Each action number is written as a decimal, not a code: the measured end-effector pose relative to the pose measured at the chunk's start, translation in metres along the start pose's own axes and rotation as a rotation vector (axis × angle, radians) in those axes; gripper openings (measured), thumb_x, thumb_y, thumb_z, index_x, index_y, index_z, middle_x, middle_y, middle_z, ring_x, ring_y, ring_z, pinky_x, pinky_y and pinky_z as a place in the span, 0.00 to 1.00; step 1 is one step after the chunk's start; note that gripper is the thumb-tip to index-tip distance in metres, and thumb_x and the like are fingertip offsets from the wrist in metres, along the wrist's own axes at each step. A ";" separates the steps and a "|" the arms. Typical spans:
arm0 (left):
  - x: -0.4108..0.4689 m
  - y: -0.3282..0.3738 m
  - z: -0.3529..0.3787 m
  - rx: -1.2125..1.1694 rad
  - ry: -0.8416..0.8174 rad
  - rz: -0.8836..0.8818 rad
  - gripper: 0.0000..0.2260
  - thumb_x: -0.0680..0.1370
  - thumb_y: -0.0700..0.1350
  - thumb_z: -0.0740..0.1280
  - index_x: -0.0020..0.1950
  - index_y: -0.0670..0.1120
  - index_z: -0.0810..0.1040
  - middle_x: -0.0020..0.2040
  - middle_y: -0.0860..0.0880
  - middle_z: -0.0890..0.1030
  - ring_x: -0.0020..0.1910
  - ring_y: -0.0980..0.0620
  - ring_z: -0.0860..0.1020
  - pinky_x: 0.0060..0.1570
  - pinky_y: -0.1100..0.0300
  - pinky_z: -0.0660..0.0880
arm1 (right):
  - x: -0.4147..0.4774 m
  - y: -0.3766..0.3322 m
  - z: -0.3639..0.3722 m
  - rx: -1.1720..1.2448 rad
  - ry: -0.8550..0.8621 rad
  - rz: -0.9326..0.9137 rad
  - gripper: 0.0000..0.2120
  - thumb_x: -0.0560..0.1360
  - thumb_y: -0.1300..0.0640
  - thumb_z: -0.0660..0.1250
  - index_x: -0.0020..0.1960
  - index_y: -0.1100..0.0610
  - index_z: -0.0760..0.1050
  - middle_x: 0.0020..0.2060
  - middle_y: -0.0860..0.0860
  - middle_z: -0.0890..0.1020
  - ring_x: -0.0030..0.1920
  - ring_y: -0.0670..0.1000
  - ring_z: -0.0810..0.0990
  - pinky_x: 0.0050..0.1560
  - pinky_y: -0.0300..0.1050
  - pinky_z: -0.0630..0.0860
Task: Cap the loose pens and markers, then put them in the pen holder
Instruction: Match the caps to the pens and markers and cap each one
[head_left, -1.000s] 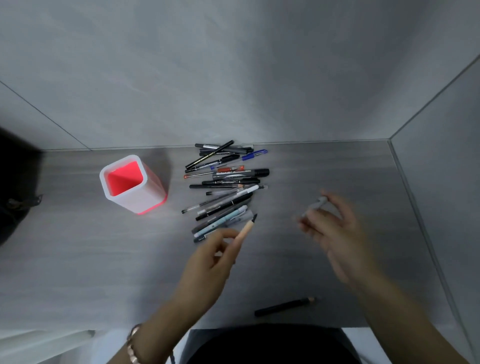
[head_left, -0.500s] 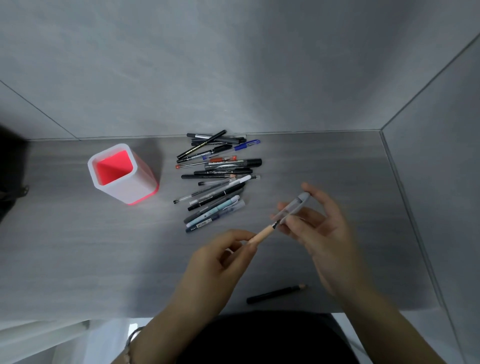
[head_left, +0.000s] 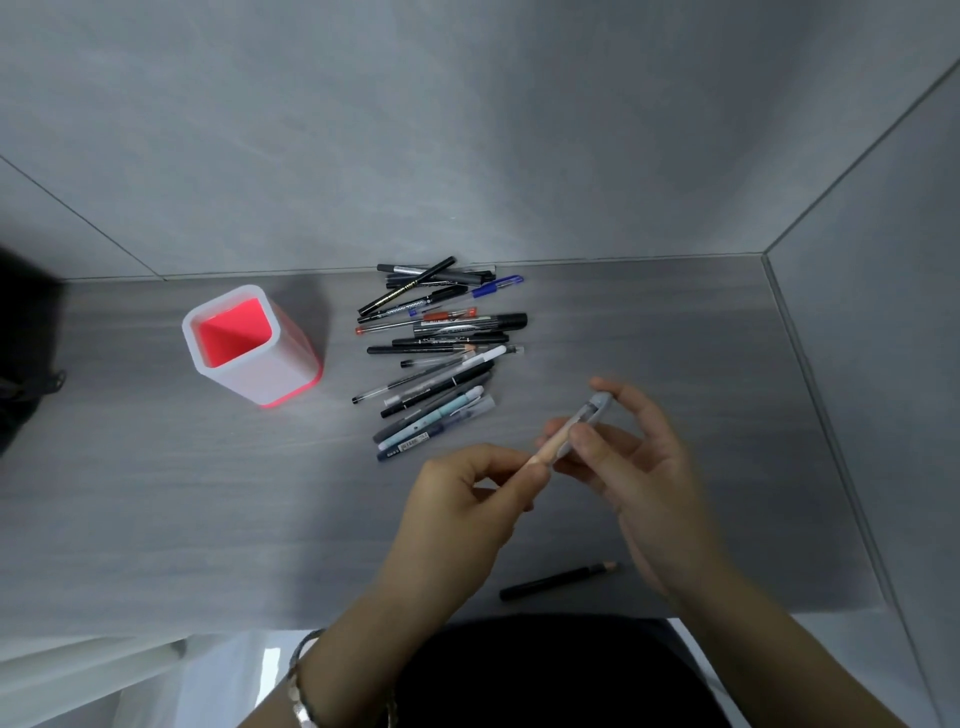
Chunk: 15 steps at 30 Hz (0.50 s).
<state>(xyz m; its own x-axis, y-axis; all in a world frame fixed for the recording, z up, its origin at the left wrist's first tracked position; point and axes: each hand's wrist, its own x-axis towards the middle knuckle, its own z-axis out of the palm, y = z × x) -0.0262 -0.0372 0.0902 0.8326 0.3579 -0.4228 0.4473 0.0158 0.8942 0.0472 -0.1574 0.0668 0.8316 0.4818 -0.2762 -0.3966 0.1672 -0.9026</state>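
My left hand (head_left: 462, 509) pinches the lower end of a tan pen (head_left: 551, 448). My right hand (head_left: 631, 457) holds a clear grey cap (head_left: 589, 415) that sits over the pen's tip end. Both hands hover above the desk, right of centre. A heap of several pens and markers (head_left: 441, 353) lies beyond my hands. The pen holder (head_left: 280, 376), white outside and red inside, stands upright to the left of the heap with nothing visible in it. A black pencil (head_left: 558, 581) lies alone near the desk's front edge.
The grey desk (head_left: 156, 493) meets a grey wall at the back and a side panel (head_left: 883, 415) on the right. A dark object (head_left: 21, 364) sits at the far left edge. My dark clothing fills the bottom of the view.
My hands came together: the right hand brought the clear cap to the tan pen's tip and slid it over the end. The camera view shifted slightly.
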 end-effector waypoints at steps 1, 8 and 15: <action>0.002 0.001 0.001 -0.050 -0.037 -0.050 0.09 0.75 0.42 0.66 0.34 0.45 0.78 0.19 0.53 0.72 0.17 0.60 0.63 0.18 0.69 0.60 | 0.000 0.000 -0.001 0.007 0.003 -0.008 0.28 0.51 0.39 0.77 0.50 0.43 0.75 0.37 0.53 0.86 0.43 0.51 0.84 0.44 0.40 0.79; 0.025 -0.004 0.019 -0.324 -0.260 -0.247 0.10 0.79 0.42 0.59 0.43 0.38 0.76 0.27 0.50 0.73 0.18 0.59 0.64 0.18 0.70 0.60 | 0.006 0.005 -0.022 0.007 0.095 -0.028 0.29 0.55 0.44 0.76 0.52 0.50 0.73 0.35 0.52 0.86 0.38 0.49 0.84 0.40 0.40 0.80; 0.051 -0.072 0.044 1.005 -0.399 0.217 0.13 0.75 0.55 0.64 0.49 0.46 0.75 0.48 0.46 0.76 0.49 0.44 0.76 0.47 0.54 0.71 | 0.010 0.011 -0.087 -0.221 0.543 0.003 0.16 0.74 0.66 0.63 0.61 0.59 0.68 0.34 0.52 0.80 0.30 0.40 0.81 0.34 0.31 0.79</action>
<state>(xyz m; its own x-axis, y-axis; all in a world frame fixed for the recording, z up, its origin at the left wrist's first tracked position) -0.0013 -0.0614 -0.0027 0.8904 -0.0694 -0.4498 0.1895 -0.8420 0.5051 0.0847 -0.2254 0.0257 0.9338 -0.0375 -0.3558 -0.3573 -0.0451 -0.9329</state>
